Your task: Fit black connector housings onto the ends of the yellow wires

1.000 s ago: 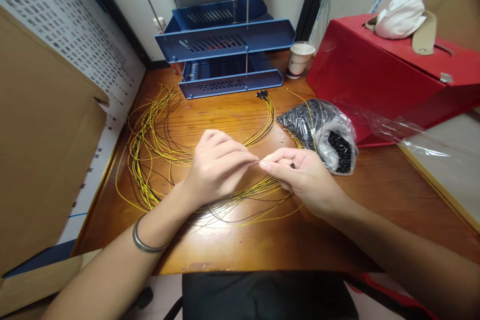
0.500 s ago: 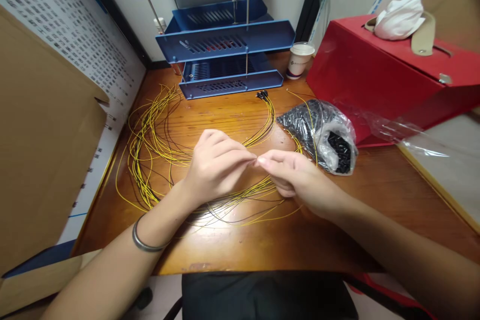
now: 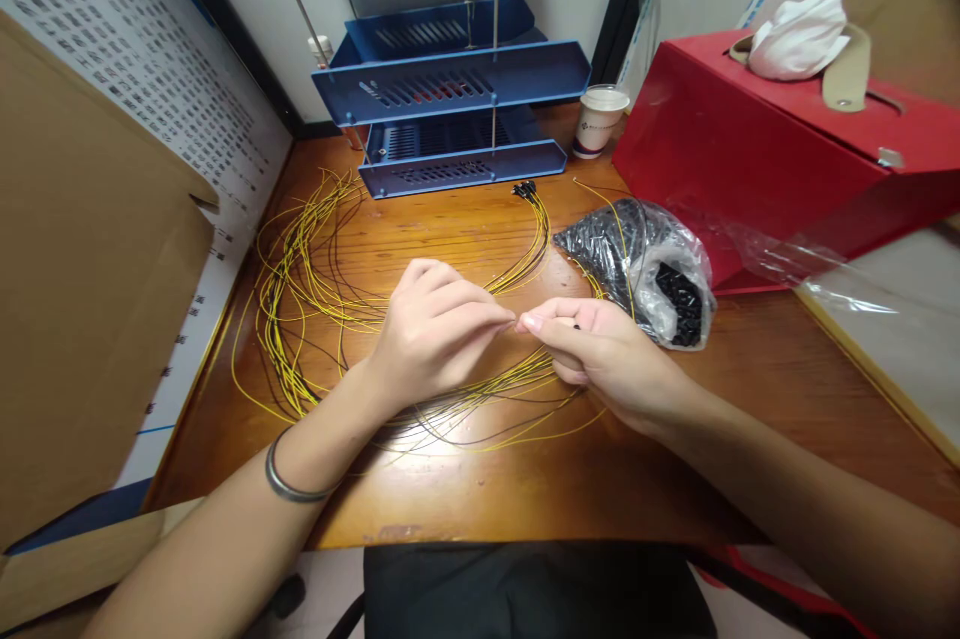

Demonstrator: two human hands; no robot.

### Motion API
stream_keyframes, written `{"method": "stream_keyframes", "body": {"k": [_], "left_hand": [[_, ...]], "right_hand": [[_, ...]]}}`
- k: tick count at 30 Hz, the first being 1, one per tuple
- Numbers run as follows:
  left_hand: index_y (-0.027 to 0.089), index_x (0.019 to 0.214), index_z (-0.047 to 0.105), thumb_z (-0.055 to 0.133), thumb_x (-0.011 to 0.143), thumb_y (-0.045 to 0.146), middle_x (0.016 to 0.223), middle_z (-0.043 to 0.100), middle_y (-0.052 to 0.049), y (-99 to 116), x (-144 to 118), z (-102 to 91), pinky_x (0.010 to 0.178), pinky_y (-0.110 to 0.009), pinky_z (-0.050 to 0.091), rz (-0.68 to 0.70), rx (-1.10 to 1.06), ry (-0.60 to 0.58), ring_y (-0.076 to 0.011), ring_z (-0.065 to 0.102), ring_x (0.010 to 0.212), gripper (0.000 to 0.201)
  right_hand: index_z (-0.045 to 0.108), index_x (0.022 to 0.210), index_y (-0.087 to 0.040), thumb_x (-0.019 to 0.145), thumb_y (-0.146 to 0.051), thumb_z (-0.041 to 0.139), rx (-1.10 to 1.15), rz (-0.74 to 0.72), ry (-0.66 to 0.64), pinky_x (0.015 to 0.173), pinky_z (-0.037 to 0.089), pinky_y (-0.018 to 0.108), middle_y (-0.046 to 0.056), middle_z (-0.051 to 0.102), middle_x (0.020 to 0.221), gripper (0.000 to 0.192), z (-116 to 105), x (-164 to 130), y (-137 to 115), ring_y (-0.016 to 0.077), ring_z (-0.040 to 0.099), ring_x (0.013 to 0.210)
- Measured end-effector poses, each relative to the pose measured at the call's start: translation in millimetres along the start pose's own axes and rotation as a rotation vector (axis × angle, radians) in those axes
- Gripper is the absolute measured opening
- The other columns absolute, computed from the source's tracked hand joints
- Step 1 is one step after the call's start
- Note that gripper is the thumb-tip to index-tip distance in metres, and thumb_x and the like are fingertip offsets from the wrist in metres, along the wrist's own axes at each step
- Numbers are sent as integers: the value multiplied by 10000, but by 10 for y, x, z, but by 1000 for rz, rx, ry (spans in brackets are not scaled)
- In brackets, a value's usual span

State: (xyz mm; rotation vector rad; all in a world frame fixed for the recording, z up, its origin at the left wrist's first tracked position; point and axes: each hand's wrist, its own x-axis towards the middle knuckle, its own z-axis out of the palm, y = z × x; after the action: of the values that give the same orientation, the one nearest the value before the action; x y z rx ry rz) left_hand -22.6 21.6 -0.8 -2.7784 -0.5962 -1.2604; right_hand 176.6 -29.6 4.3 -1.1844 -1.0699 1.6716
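Yellow and black wires (image 3: 289,359) lie looped on the table (image 3: 480,514) under both hands. The left hand (image 3: 435,329) pinches its fingertips, on what I can't tell; the right hand (image 3: 611,354) grips a black bit (image 3: 576,326), which a loose pinch could drop.

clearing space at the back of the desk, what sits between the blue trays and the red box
A white cup stands there on the wooden desk, between the blue trays and the red box; the head view shows it.
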Motion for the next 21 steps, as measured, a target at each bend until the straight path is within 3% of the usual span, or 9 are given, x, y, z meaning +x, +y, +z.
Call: {"method": "stream_keyframes", "body": {"k": [18, 21], "left_hand": [[199, 948, 692, 674, 895, 138, 835, 771, -17, -5, 8, -13, 736, -343, 396, 17, 21, -1, -151, 561, 720, 83], [196, 939, 691, 671, 891, 130, 829, 771, -19, -14, 9, -21, 730, -343, 397, 12, 27, 3, -153, 564, 718, 84]], "right_hand": [[703, 809, -125, 781, -414, 775, -46, -60, 52, 437, 149, 250, -74, 444, 523, 299, -14, -2, 20, 45, 258, 452], [710, 841, -136, 741, -415, 816, -103, -59, 109, 447, 168, 250, -92, 389, 499, 315, -43, -5, 14, 57, 276, 457]]}}
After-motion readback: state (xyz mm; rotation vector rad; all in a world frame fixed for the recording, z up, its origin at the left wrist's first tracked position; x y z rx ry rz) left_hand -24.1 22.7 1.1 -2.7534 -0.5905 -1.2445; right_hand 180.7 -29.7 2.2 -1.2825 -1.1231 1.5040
